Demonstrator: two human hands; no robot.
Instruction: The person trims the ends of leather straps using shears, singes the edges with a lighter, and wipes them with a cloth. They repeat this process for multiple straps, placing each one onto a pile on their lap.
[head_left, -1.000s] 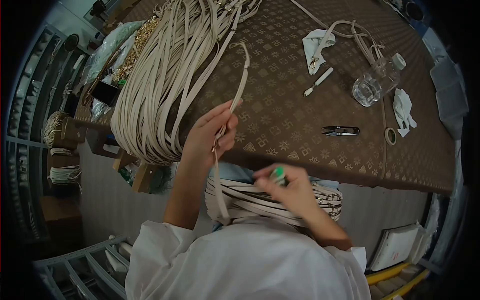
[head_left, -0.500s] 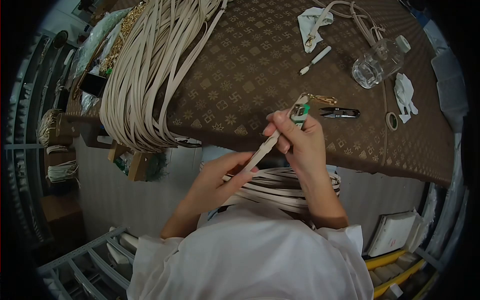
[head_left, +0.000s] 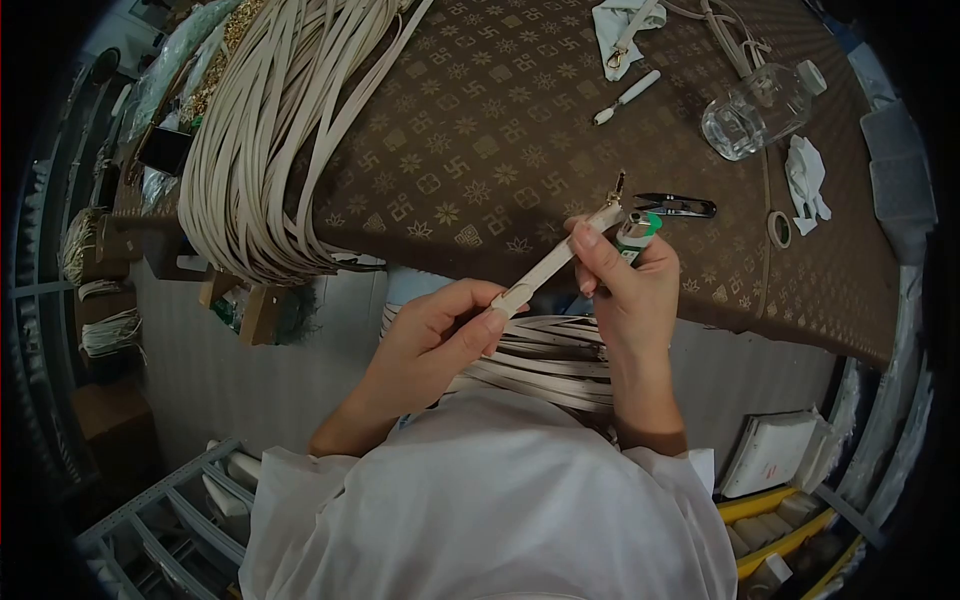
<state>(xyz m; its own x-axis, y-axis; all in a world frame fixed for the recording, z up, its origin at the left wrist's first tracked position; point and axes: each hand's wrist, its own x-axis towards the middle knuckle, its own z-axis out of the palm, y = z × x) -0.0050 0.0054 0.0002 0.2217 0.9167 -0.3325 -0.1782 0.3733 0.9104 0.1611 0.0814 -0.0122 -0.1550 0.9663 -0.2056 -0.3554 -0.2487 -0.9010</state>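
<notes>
A beige leather strap (head_left: 548, 268) slants between my hands, above my lap. My left hand (head_left: 430, 335) pinches its lower part between thumb and fingers. Near the upper end, the thumb and fingers of my right hand (head_left: 640, 295) close on the same strap. That hand also has a green lighter (head_left: 635, 235) tucked in it, metal top upward, beside the strap. A gold-coloured metal clasp (head_left: 620, 187) sticks up from the strap's end. More straps (head_left: 545, 365) lie in coils across my lap. Just beyond the right hand, black thread snips (head_left: 680, 206) rest on the table.
A thick bundle of beige straps (head_left: 260, 150) hangs over the left table edge. On the patterned brown tablecloth (head_left: 450, 150) stand or lie a clear bottle (head_left: 750, 115), a tape roll (head_left: 779, 230), a white-handled tool (head_left: 628, 97) and white cloths (head_left: 805, 180). Racks (head_left: 190, 510) flank me.
The strap's upper end and clasp have turned more upright. My right hand has shifted slightly right and down, and the lighter now sits farther from the strap. The view has moved a little.
</notes>
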